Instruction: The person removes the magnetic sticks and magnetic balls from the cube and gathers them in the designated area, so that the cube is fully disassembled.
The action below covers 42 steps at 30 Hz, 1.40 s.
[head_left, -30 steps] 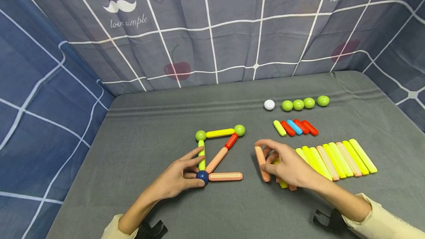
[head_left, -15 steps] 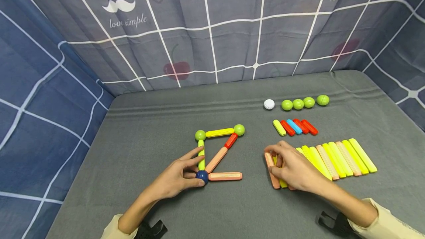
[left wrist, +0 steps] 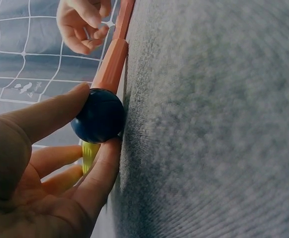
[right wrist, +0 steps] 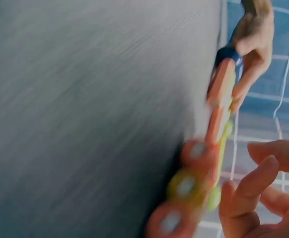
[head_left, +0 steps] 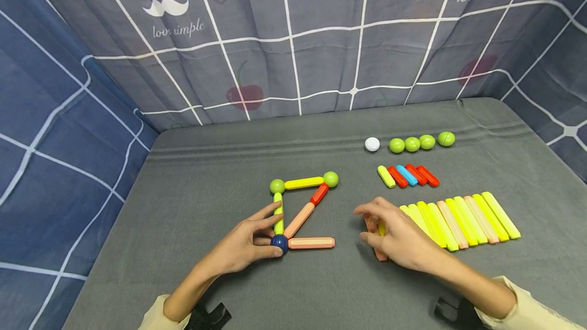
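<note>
My left hand [head_left: 245,246] pinches a dark blue ball [head_left: 279,244] between thumb and fingers, while other fingertips touch a lime rod [head_left: 278,223]. From that ball an orange rod [head_left: 312,243] points right, and another orange rod [head_left: 299,220] slants up to a red rod [head_left: 319,194]. Green balls [head_left: 277,186] mark the top corners, joined by a yellow rod [head_left: 303,183]. My right hand [head_left: 394,233] hovers over a loose orange rod [head_left: 380,254], fingers loosely bent. In the right wrist view its fingers [right wrist: 256,186] hold nothing; silvery rod ends show beside them, blurred.
A row of yellow and orange rods [head_left: 463,220] lies right of my right hand, partly covered by it. Behind are short coloured rods [head_left: 407,175], a white ball [head_left: 372,144] and several green balls [head_left: 412,144]. A checked curtain [head_left: 321,65] encloses the grey cloth [head_left: 220,167].
My right hand carried an orange rod rightward to the left end of the row, then let go and lifted slightly. The left hand stays on the blue ball.
</note>
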### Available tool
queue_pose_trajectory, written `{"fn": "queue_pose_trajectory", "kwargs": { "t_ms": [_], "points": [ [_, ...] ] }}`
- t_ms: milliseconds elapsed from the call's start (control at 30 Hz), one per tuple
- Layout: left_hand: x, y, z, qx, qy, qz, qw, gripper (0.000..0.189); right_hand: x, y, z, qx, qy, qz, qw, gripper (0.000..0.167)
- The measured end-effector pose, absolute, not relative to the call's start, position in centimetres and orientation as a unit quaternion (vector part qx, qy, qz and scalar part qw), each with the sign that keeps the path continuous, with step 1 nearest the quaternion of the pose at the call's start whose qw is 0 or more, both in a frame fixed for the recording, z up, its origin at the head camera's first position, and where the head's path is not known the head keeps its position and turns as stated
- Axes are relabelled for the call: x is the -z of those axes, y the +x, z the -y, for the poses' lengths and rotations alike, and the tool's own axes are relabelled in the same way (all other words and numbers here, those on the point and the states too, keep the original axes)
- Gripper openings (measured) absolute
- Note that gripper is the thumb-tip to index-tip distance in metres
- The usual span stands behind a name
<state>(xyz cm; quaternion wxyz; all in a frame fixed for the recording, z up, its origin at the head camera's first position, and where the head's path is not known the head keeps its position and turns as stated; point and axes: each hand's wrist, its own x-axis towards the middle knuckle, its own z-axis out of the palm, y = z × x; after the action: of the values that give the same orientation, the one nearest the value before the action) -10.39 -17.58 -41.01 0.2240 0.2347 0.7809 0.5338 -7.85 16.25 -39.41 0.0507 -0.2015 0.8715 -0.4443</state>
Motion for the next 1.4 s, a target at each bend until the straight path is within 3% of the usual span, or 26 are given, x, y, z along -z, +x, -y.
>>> {"fn": "queue_pose_trajectory", "kwargs": {
  "t_ms": [267, 567, 933, 1100, 1400],
  "points": [
    [41.0, -10.3, 17.5, -0.539, 0.225, -0.780, 0.227, 0.068, 39.5, -8.0, -11.9, 0.389, -0.274, -0.869, 0.138, 0.041],
    [41.0, -10.4, 17.5, -0.533, 0.226, -0.784, 0.226, 0.069, 40.0, -8.5, -10.2, 0.371, -0.256, -0.884, 0.121, 0.043],
    [41.0, -10.3, 17.4, -0.531, 0.228, -0.785, 0.222, 0.070, 39.6, -9.3, -10.9, 0.462, -0.293, -0.818, 0.179, 0.030],
    [41.0, -10.2, 17.4, -0.531, 0.223, -0.785, 0.227, 0.070, 39.4, -9.5, -10.4, 0.445, -0.310, -0.812, 0.217, 0.032],
    [41.0, -10.2, 17.3, -0.528, 0.235, -0.785, 0.221, 0.069, 39.0, -9.2, -10.0, 0.412, -0.309, -0.832, 0.209, 0.033]
  ]
}}
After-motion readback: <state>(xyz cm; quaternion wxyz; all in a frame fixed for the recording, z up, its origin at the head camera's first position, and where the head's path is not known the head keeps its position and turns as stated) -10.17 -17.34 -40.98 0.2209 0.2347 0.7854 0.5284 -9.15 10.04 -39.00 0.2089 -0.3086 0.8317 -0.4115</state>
